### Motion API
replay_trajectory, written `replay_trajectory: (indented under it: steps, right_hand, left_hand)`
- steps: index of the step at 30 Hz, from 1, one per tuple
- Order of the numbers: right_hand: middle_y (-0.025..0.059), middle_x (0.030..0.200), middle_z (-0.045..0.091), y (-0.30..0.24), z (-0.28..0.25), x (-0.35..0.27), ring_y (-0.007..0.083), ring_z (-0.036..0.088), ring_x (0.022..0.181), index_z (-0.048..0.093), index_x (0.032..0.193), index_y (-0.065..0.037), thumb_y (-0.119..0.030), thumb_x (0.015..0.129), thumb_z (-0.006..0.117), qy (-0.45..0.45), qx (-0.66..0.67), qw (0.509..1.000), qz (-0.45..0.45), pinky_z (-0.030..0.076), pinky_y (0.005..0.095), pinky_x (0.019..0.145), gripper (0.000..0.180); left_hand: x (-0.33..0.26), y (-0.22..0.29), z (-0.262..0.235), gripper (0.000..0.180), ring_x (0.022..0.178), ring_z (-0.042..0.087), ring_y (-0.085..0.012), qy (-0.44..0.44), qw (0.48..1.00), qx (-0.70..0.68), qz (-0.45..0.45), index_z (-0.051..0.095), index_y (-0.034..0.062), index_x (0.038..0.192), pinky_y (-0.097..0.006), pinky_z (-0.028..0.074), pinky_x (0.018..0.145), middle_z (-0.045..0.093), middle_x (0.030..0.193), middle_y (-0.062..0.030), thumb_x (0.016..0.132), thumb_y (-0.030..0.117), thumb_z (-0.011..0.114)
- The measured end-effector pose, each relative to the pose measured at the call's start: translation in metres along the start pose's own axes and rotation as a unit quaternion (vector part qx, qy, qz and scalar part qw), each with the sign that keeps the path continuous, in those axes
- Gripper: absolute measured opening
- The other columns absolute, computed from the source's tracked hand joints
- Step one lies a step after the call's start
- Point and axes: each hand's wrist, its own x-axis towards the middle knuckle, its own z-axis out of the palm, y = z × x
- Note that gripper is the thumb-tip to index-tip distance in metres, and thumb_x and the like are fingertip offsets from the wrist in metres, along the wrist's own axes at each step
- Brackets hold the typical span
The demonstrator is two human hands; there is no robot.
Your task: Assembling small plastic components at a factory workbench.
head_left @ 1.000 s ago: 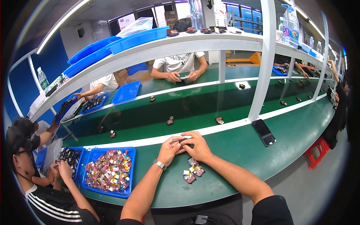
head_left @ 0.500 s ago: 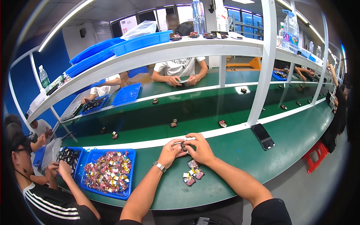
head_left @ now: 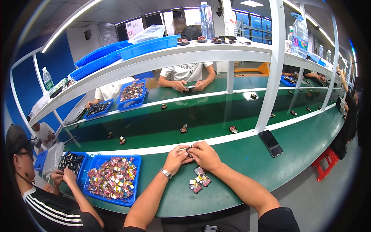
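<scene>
My left hand, with a metal-banded watch at its wrist, is closed around a small dark part above the green table. My right hand pinches the same part from the other side, and the fingers cover most of it. Just below my hands lie several small red-and-black assemblies with white and yellow bits, touching one another. To the left of my forearm stands a blue tray heaped with similar reddish parts.
A black phone lies right of my hands. Beyond a white rail, a green belt carries scattered parts. A white post rises to an overhead shelf. A co-worker sits close at left by a tray of black parts.
My right fingers have closed in on the part. Across the belt, a blue tray full of reddish parts now stands where a bare one was. Parts on the belt have shifted slightly right.
</scene>
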Motion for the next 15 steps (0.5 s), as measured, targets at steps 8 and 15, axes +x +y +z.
replay_trajectory:
  steps: [8,15]
  right_hand:
    - [0.0038,0.092,0.058,0.0012,0.0082,-0.0037,0.0226,0.058,0.090,0.063,0.086,-0.005,-0.004,0.071,0.066,0.013,-0.059,0.998,-0.016,0.054,0.0336,0.067,0.015]
    - [0.0076,0.098,0.059,-0.0016,0.0068,-0.0002,0.0242,0.058,0.094,0.064,0.090,-0.004,-0.006,0.072,0.067,0.006,-0.092,0.995,-0.031,0.054,0.0345,0.074,0.018]
  left_hand:
    - [0.0013,-0.0002,0.0050,0.027,0.100,0.066,-0.0225,0.018,1.000,0.013,0.010,0.049,-0.0009,0.123,-0.036,0.057,0.091,0.064,0.112,-0.0148,0.096,0.000,0.050]
    - [0.0024,-0.0017,0.0037,0.029,0.098,0.066,-0.0209,0.028,0.999,0.018,0.022,0.047,-0.0012,0.125,-0.035,0.057,0.089,0.064,0.112,-0.0144,0.096,0.001,0.050]
